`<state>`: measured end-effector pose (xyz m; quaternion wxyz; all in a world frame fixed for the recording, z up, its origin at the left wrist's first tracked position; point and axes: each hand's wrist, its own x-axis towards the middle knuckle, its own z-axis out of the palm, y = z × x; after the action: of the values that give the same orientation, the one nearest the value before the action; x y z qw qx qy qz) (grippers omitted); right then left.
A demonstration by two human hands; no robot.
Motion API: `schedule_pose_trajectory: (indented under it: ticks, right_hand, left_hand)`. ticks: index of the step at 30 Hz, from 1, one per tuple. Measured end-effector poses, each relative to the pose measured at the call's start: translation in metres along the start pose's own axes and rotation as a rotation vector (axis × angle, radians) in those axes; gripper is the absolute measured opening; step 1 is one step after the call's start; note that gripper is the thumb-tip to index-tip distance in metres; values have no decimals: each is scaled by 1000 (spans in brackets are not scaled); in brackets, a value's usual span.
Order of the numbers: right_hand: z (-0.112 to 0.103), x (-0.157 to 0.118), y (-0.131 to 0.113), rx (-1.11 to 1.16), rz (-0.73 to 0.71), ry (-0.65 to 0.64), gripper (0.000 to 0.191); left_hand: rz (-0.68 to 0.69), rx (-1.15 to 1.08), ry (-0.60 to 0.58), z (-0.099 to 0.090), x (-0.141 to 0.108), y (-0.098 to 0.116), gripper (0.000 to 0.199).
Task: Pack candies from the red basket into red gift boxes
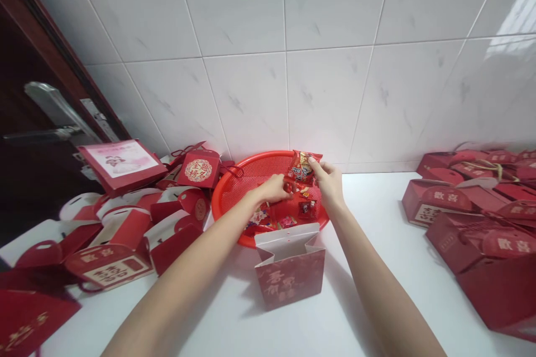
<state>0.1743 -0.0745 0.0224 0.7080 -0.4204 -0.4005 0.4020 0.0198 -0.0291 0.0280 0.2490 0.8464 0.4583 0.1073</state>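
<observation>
My right hand (pixel 329 183) pinches the upper right edge of a red snack packet (pixel 302 169) with gold and dark print, above the right side of a red plastic basket (pixel 229 189). My left hand (pixel 274 188) reaches over the middle of the basket with curled fingers; what they close on is small and cannot be made out. Below the hands lie a small dark red wrapped candy (pixel 307 210), a pink-wrapped candy (pixel 287 222) and a colourful packet (pixel 260 217). In front of the basket an open-topped red paper bag (pixel 291 279) stands upright, between my forearms.
Several red gift boxes (pixel 111 259) crowd the left side, one with a round gold emblem (pixel 199 170). More red boxes (pixel 448 201) are stacked at the right on the white table (pixel 372 201). Behind is a tiled wall (pixel 247 100); a door handle (pixel 62 111) is at the left.
</observation>
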Motion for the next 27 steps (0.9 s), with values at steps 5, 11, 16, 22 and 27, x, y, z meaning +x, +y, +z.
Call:
schedule_pose_trajectory:
  ticks: [5, 11, 16, 22, 27]
  right_hand:
    - [0, -1, -3, 8, 0, 7, 40]
    - [0, 0, -2, 10, 10, 7, 39]
    - [0, 1, -1, 18, 5, 13, 42]
    - [1, 1, -2, 34, 22, 17, 39]
    - [1, 1, -1, 17, 12, 16, 42]
  left_hand:
    - [-26, -39, -193, -3, -1, -7, 51]
    - [-12, 56, -485, 17, -11, 13, 84]
    - [113, 141, -501, 24, -8, 21, 80]
    - [101, 128, -547, 27, -5, 11, 79]
    - [204, 186, -508, 31, -5, 12, 70]
